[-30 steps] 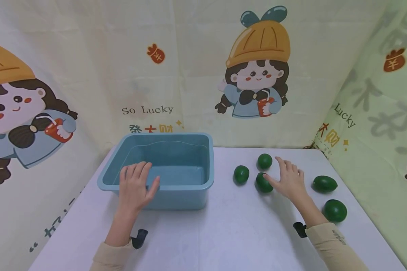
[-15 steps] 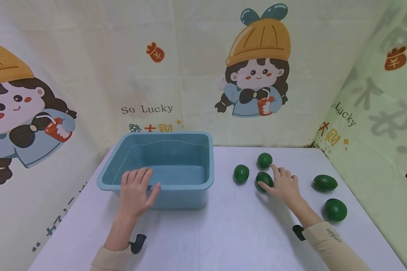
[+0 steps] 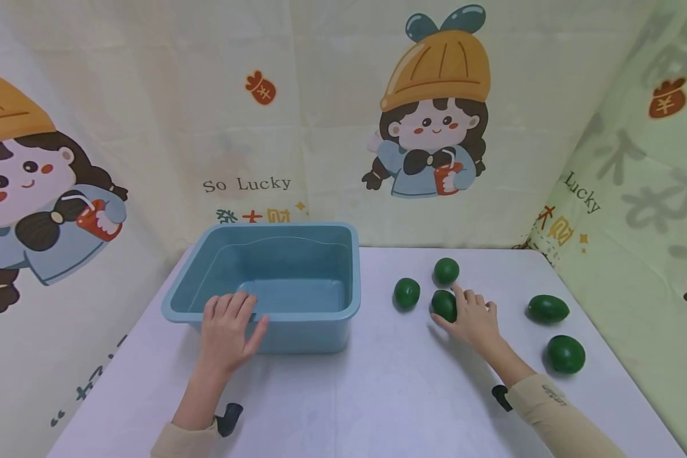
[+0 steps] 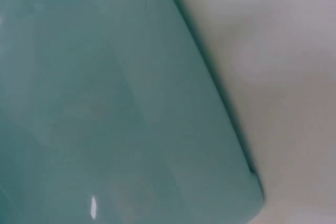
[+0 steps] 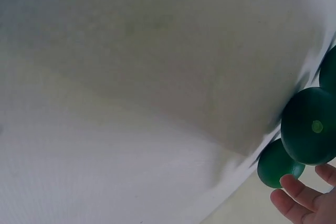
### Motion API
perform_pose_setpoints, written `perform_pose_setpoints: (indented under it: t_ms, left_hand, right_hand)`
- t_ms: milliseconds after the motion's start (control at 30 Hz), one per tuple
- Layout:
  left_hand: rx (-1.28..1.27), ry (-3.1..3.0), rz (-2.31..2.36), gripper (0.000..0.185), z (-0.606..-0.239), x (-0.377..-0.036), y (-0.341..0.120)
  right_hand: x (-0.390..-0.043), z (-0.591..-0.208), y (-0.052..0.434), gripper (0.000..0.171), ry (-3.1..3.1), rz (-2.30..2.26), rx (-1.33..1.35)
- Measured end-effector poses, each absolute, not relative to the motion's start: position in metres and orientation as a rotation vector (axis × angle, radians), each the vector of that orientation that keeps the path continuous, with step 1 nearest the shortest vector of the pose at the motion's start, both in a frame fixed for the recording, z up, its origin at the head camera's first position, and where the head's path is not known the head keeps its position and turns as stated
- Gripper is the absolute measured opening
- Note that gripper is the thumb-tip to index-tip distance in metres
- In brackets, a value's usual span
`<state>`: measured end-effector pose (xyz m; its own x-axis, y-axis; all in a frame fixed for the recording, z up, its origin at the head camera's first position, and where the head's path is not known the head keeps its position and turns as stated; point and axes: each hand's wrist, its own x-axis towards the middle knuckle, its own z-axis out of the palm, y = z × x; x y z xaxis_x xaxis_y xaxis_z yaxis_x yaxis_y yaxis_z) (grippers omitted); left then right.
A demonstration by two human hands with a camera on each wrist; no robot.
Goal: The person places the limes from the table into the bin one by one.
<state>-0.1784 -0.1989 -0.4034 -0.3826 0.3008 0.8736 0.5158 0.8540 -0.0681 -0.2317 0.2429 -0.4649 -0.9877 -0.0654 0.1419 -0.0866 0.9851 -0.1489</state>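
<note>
Edging closer, the right hand (image 3: 472, 318) now brackets a dark green, rounded fruit (image 3: 443, 305) on the white table (image 3: 389, 394) with parted fingers, seemingly within grasp but without evident grip; the left hand (image 3: 227, 327), loosely spread, apparently holds nothing over a rectangular blue plastic bin (image 3: 309, 334).

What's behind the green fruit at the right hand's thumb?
Behind that green fruit, another green fruit sits on the white table. The right hand hides whatever lies directly behind its fingers and palm.
</note>
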Motion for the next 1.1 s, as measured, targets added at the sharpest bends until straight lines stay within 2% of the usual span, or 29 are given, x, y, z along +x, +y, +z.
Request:
perform_pose_setpoints:
  t_ms: [1100]
  left_hand:
    - [-0.542,-2.001,-0.218,0.045,-0.417,-0.180,-0.204]
  right_hand:
    - [-0.231,-0.468,0.243,0.086,-3.058,0.175,0.039]
